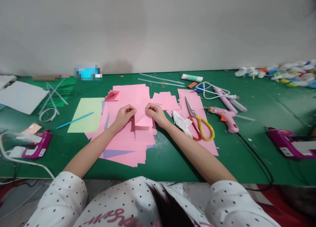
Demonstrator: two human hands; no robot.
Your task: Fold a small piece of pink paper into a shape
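Note:
Between my hands, a small square of pink paper (143, 117) is raised just over a loose pile of pink sheets (123, 138). My left hand (125, 115) pinches the paper's left edge between thumb and fingers. Closed on the upper right part of the same square is my right hand (156, 114). A folded pink paper piece (113, 96) lies at the pile's upper left corner. Several smaller pink squares (166, 101) rest just right of my right hand. Purple sheets (116, 153) peek out from under the pink ones.
To the right lie scissors (195, 118) on pink paper, crumpled white tissue (182, 122), a pink glue gun (225, 116) with a black cord and a glue stick tube (192, 77). Leftward are a pale green sheet (84, 116), a blue pencil (75, 120) and a magenta power strip (37, 146).

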